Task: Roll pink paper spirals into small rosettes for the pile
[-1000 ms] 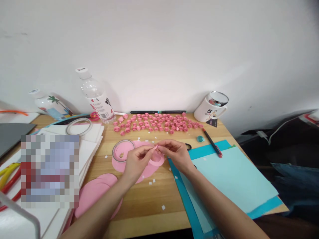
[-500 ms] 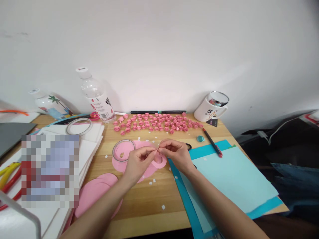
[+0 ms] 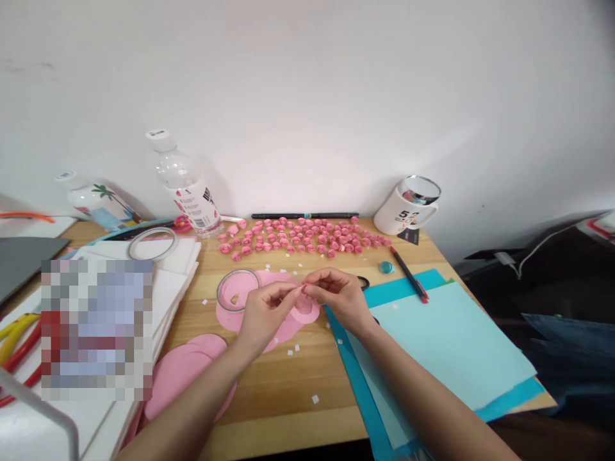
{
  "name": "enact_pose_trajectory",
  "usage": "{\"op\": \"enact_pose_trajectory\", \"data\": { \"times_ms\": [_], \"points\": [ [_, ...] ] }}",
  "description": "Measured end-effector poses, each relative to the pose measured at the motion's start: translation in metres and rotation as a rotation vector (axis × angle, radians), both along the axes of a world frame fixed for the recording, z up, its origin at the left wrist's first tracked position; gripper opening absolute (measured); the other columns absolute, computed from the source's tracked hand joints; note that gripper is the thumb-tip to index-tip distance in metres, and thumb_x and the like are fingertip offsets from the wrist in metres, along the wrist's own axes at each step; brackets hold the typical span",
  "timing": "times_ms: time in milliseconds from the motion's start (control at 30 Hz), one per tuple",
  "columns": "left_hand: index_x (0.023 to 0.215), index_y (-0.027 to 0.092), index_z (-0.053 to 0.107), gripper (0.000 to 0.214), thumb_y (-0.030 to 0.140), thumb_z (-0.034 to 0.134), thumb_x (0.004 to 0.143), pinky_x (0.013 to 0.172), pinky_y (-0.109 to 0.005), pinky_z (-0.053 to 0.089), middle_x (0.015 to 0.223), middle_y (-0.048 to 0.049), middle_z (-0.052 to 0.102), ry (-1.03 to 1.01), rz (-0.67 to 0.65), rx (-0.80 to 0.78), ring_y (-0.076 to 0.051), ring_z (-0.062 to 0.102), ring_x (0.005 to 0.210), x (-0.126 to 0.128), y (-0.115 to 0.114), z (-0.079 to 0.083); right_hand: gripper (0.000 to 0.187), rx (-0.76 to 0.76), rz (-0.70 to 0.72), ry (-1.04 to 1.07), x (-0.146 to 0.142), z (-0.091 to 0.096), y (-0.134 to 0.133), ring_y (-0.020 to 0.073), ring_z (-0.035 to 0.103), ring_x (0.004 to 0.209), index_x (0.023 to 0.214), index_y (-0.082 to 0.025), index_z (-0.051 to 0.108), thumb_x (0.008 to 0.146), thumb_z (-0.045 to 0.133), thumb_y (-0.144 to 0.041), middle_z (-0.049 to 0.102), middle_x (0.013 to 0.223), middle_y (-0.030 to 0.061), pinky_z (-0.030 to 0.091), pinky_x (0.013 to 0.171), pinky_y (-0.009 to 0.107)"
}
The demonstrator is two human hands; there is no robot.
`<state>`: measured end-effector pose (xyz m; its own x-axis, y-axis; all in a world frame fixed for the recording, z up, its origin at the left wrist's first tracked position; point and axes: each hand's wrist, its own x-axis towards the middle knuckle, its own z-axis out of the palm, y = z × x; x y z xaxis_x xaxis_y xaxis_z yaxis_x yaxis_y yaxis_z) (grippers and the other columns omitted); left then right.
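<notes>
Pink paper strip point(image 3: 307, 319): swung slightly toward the left of the frame since half a second ago; now dangling in a loose loop just below the fingertips, near the centre of the frame.
Left hand point(image 3: 269, 310): reaching in from the lower left, scarcely shifted; clamped between thumb and forefinger on the top of the strip.
Right hand point(image 3: 340, 299): reaching in from the lower right; also pinched together on the strip, almost against the left fingertips; too small to tell how folded in between.
Tape ring point(image 3: 218, 296): lying left of centre, just beside the left hand, on top of pink paper discs point(image 3: 281, 328).
Lower-left pink discs point(image 3: 185, 378): overlapping, partly hidden behind the left forearm.
Pink paper rolls point(image 3: 311, 248): crowded in a band across the middle of the frame, just below a black pen point(image 3: 305, 216).
Bottle point(image 3: 195, 208): standing left of the rolls, near a smaller bottle point(image 3: 103, 206) at the far left.
Mug point(image 3: 403, 211): standing right of the rolls.
Black-and-red pen point(image 3: 408, 274): lying aslant right of centre, near a teal tape roll point(image 3: 386, 267).
Light blue sheet point(image 3: 446, 358): spread over darker blue at the lower right, partly behind the right forearm.
White scraps point(image 3: 315, 399): scattered over the bench point(image 3: 288, 419).
</notes>
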<state>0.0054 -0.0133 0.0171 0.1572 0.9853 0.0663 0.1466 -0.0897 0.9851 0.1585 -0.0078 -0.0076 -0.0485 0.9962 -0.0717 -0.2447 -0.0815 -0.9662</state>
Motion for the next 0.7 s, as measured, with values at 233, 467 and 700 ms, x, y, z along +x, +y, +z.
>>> {"op": "enact_pose_trajectory", "data": {
  "times_ms": [233,467,700],
  "points": [
    [0.066,0.015,0.068,0.01,0.017,0.062,0.073,0.053,-0.017,0.049,0.059,-0.0005,0.069,-0.004,-0.005,0.01,-0.011,0.063,0.055,-0.0007,0.0003,-0.0013,0.019,-0.005,-0.028,-0.009,0.0009,0.0,0.0007,0.0118,0.059,0.058,0.068,-0.018,0.068,0.056,0.079,-0.026,0.066,0.067,0.0001,0.048,0.052,0.023],
    [0.074,0.013,0.07,0.011,0.021,0.064,0.071,0.053,-0.019,0.049,0.066,-0.0029,0.071,-0.011,0.053,-0.035,-0.013,0.064,0.058,-0.0001,0.0028,-0.0027,0.017,0.017,0.016,-0.075,0.0016,0.0009,0.0003,0.0157,0.065,0.072,0.082,-0.021,0.071,0.068,0.071,-0.03,0.072,0.086,0.0039,0.052,0.064,0.027],
    [0.072,0.014,0.07,0.01,0.02,0.063,0.069,0.051,-0.018,0.048,0.061,-0.0018,0.07,0.047,0.043,-0.014,-0.012,0.062,0.056,-0.0003,0.0019,-0.0025,0.017,0.009,-0.009,-0.033,0.0014,0.0007,0.0011,0.0121,0.061,0.062,0.075,-0.019,0.067,0.063,0.075,-0.027,0.068,0.068,0.0005,0.049,0.055,0.022]
  ]
}}
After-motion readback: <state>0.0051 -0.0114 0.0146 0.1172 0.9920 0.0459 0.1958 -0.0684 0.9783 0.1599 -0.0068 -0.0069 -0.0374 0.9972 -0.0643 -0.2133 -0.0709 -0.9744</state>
